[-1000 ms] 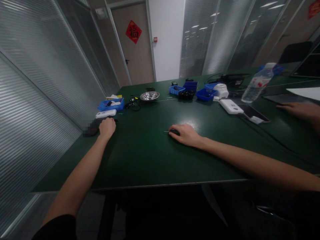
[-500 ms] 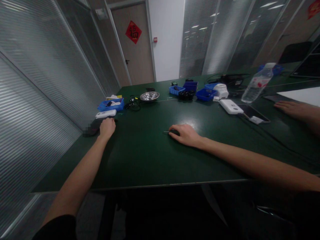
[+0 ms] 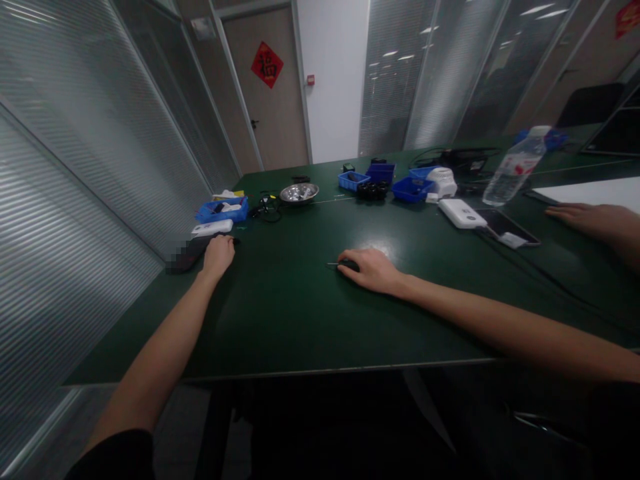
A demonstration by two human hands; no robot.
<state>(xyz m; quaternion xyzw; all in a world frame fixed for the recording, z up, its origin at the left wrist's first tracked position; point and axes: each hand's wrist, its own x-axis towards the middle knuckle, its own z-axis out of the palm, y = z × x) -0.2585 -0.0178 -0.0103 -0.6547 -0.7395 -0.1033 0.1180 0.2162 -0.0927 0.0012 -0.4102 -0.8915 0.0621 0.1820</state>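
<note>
On the green table, my right hand is closed around the dark handle of a small tool, whose thin metal shaft points left. Toward the left, my left hand is closed on a small dark object, of which only the tip shows past the fingers. Beside that hand lies a black pouch-like item, partly blurred out. A white power bank lies just behind it.
Behind are a blue basket, coiled cables, a metal bowl and blue trays. To the right stand a bottle, a white device and a phone. Another person's hand rests at the right edge.
My left hand has shifted slightly to the right with the small dark object. My right hand has stayed in place. The other person's hand and the white sheet beside it have moved slightly left.
</note>
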